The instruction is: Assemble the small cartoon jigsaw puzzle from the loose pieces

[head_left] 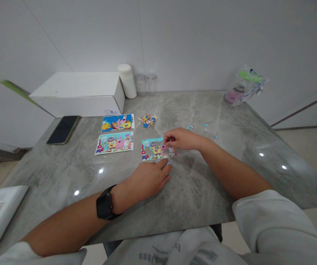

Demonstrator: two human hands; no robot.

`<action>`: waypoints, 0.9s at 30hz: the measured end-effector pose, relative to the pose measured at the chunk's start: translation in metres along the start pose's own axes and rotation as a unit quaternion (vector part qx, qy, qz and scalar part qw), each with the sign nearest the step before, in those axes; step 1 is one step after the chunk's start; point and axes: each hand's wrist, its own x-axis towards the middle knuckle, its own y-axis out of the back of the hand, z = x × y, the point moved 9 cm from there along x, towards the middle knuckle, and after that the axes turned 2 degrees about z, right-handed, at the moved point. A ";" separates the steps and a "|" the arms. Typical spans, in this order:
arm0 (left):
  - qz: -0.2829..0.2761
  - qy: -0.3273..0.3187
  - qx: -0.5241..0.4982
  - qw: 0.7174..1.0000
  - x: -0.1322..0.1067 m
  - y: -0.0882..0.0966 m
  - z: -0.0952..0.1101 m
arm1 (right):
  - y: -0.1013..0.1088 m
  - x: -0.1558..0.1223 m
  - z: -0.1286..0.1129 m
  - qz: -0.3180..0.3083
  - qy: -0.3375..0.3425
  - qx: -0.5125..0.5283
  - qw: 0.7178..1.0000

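Observation:
A partly assembled jigsaw puzzle (147, 150) with cartoon figures lies on the grey table, with grey gaps showing in its middle. My right hand (181, 139) reaches over its right side, thumb and fingers pinched together on a small pinkish puzzle piece, mostly covered by the fingertips. Resting at the puzzle's lower edge, my left hand (153, 177) is palm down, fingers stretched out and holding nothing. To the left is a picture card (115, 143) with matching figures. Another card (118, 122), mostly blue, lies behind it.
A heap of puzzle pieces (147, 120) sits behind the puzzle; a few loose pieces (206, 130) are scattered to the right. Along the back stand a white box (78, 92), a white bottle (128, 81), two glasses (150, 85) and a plastic bag (244, 86). A phone (63, 130) lies left.

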 end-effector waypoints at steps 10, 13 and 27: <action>-0.017 0.020 -0.020 0.999 0.002 0.000 -0.003 | -0.019 0.008 -0.002 -0.018 -0.029 -0.041 0.999; -0.016 0.022 -0.016 0.999 0.003 -0.002 -0.004 | -0.019 0.007 -0.003 -0.017 -0.030 -0.056 0.998; -0.026 0.025 -0.008 0.999 0.004 -0.001 -0.004 | -0.025 0.012 -0.004 -0.002 -0.018 -0.135 0.991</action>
